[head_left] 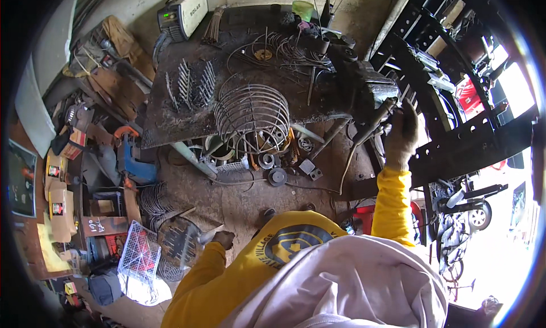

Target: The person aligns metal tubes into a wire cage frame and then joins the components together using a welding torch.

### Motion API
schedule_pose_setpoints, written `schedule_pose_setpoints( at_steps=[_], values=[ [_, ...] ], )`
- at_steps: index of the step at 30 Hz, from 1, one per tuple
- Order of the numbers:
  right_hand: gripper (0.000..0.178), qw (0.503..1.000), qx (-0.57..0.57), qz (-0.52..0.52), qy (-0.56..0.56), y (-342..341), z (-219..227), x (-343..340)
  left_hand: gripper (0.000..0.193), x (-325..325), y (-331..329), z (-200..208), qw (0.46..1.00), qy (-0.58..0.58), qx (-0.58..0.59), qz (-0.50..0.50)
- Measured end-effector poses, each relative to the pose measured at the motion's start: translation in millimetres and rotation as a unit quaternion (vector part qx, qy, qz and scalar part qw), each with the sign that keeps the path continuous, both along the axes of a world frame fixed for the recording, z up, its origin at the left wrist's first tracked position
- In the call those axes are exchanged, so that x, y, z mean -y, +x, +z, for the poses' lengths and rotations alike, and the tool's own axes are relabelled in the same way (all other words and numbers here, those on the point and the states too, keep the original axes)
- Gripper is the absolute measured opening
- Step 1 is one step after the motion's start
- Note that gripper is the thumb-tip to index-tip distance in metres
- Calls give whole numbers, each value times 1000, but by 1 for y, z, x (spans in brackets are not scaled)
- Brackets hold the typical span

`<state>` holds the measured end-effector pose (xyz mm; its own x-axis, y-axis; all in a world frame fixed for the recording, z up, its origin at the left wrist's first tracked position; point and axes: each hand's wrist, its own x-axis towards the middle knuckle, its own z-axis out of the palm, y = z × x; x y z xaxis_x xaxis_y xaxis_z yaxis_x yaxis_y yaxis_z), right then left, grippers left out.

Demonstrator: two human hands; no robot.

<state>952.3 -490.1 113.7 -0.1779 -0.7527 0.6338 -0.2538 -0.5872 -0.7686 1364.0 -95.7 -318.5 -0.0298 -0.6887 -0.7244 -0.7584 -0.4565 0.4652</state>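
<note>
My right hand [401,136], gloved, is raised at the front right end of the dark metal workbench [165,120]. Its fingers curl at the end of the bench vise [378,92]; what they grip is too dark to make out. Just left of it is a brown handle [372,123] with a cable [344,171] hanging to the floor. Low on the left, my left hand [224,239] is closed around something unclear, with a pale flat piece [210,233] beside it. A domed wire frame [253,112] of bent rods sits at the bench's front edge.
A welding machine [190,14] stands at the back beside a bundle of rods [213,27]. Short rod racks [185,84] and coiled wire [296,49] lie on the bench. Right of it rises a black perforated steel frame [449,149]. A round stool [179,241] and white wire basket [139,253] are lower left.
</note>
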Motion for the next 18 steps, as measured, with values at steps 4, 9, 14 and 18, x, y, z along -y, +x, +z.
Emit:
schedule_pose_setpoints(
  at_steps=[4,9,14,18],
  values=[
    [26,994,-72,-71,-36,5,-7,12,31,10,-10,13,992,13,-73,100],
    [22,952,-260,-147,-73,-2,12,5,26,65,-41,104,967,34,-87,236],
    [22,969,-177,-125,-123,-22,-7,-43,26,100,-26,54,988,-127,-84,35],
    [30,961,-261,51,70,-56,-69,-103,27,134,-36,34,980,-188,-35,-52]
  ],
)
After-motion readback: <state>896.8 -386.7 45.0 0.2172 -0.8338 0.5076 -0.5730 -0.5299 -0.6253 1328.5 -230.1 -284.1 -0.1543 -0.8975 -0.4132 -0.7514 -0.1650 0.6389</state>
